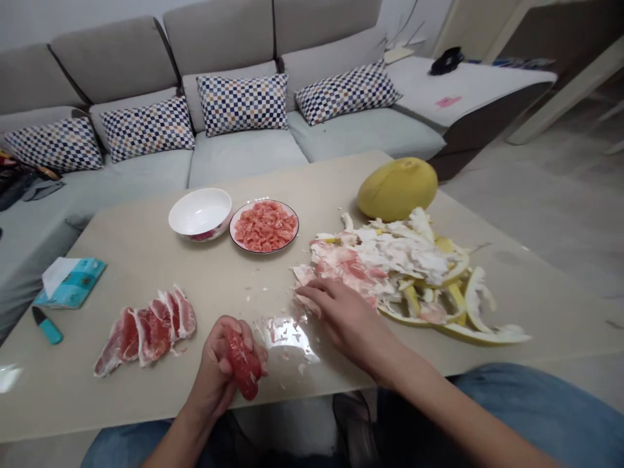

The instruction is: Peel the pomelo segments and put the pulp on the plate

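My left hand [219, 357] is closed around a peeled red pomelo segment [242, 364], held just above the table near its front edge. Bits of white pith cling to the red flesh. My right hand [346, 318] reaches over the near left edge of a pile of pomelo peel and membrane [400, 257]. Its fingers are stretched out and apart over scraps of pink membrane; the thumb is mostly hidden. Left of my left hand lies a row of pomelo segments [146, 328] still in their skins. Farther back, a plate [233, 242] carries peeled red pomelo pulp [266, 225].
A white bowl [201, 211] stands beside the plate. One whole yellow pomelo [398, 188] sits behind the peel pile. At the table's left are a blue tissue pack [73, 283] and a small teal-handled knife [47, 326]. A grey sofa [244, 156] runs along the far side.
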Tool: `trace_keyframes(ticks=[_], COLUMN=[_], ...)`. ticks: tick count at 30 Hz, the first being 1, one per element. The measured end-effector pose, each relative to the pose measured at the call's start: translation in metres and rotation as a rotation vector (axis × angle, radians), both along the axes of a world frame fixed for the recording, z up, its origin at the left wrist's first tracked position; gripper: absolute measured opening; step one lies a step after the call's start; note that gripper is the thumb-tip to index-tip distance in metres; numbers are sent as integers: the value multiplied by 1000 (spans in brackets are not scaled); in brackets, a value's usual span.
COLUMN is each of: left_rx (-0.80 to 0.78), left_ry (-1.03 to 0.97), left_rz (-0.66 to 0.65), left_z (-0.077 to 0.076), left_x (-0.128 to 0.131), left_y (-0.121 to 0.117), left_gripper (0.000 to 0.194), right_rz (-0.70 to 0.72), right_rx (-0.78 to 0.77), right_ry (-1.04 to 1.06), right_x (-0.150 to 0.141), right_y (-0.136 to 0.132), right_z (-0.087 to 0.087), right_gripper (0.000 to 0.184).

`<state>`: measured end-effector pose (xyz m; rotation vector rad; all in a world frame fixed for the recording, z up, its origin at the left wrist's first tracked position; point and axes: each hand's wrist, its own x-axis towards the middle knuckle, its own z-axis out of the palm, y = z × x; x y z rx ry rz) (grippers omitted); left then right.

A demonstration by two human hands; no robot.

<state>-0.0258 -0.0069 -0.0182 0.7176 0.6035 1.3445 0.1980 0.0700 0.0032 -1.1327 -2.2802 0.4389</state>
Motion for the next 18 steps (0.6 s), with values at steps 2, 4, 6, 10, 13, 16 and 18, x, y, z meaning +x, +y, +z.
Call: trace_keyframes(ticks=[2, 4, 6, 10, 13, 16, 18], left_rx=[19, 46, 61, 75, 87, 95, 92], left_ry=[21, 66, 116, 186, 219, 225, 220], left_rz=[10, 30, 43, 45, 64, 58, 48], left_z=[-2, -5, -9, -16, -17, -17, -18], left_x=[1, 2, 2, 3, 3, 4, 5], left_y=[0, 0, -1, -4, -6, -7, -7], left_gripper=[45, 43, 42, 43, 43, 41, 41], right_rz=[100, 177, 191, 153, 173, 191, 164], right_rx=[-91, -141, -137, -157, -242, -302, -306], right_ry=[172, 342, 432, 449, 441, 480, 507], right_x=[-10, -22, -33, -45, -46, -46, -47], right_y=[-14, -30, -43, -54, -55, -57, -59], right_z=[8, 13, 17, 18, 20, 23, 24], right_gripper=[26, 14, 16, 18, 6, 14, 17])
